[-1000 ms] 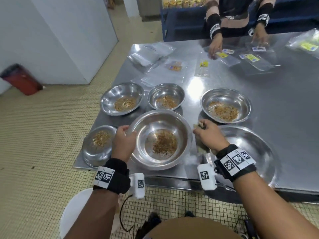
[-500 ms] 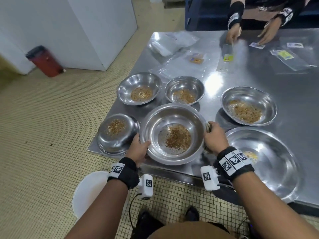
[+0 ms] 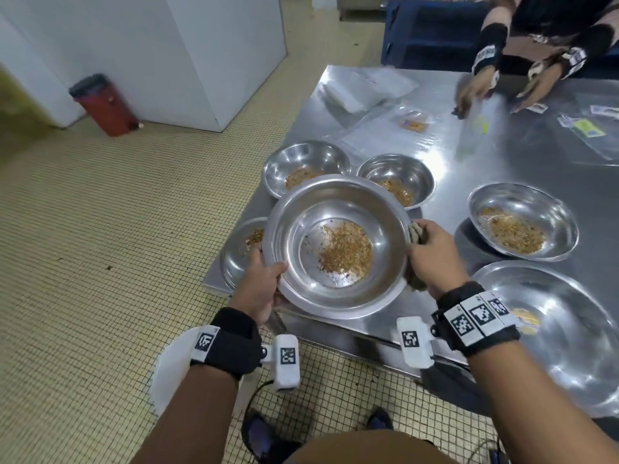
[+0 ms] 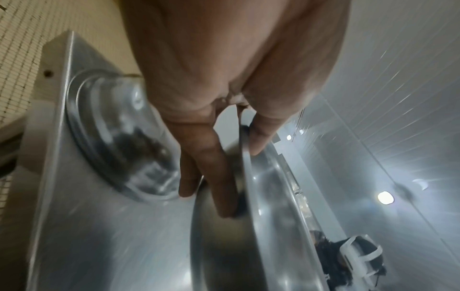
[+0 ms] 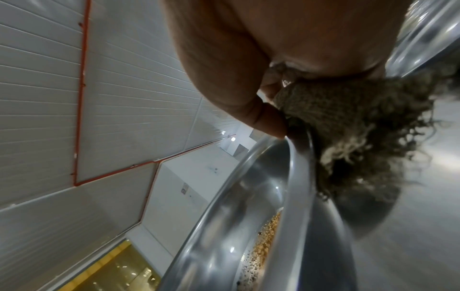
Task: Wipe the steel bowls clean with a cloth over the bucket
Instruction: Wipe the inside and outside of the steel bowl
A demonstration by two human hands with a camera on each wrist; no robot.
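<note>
A large steel bowl (image 3: 338, 242) with brown crumbs in its bottom is held just above the table's front left corner. My left hand (image 3: 259, 283) grips its left rim, thumb inside and fingers underneath (image 4: 219, 189). My right hand (image 3: 432, 252) grips the right rim together with a bunched grey-brown cloth (image 3: 417, 234); in the right wrist view the thumb (image 5: 268, 126) presses the cloth (image 5: 348, 128) against the rim. A white bucket (image 3: 170, 373) stands on the floor under my left forearm, mostly hidden.
Crumb-filled bowls stand on the steel table (image 3: 435, 152): two behind (image 3: 306, 167) (image 3: 397, 179), one right (image 3: 522, 222), one partly under the held bowl (image 3: 239, 252). A wide empty bowl (image 3: 549, 333) is front right. Another person's hands (image 3: 475, 85) handle plastic bags. A red bin (image 3: 104, 105) stands by the wall.
Both hands took the large bowl by its rim and lifted it off the table, bringing it toward the front left corner. The cloth stays in my right hand.
</note>
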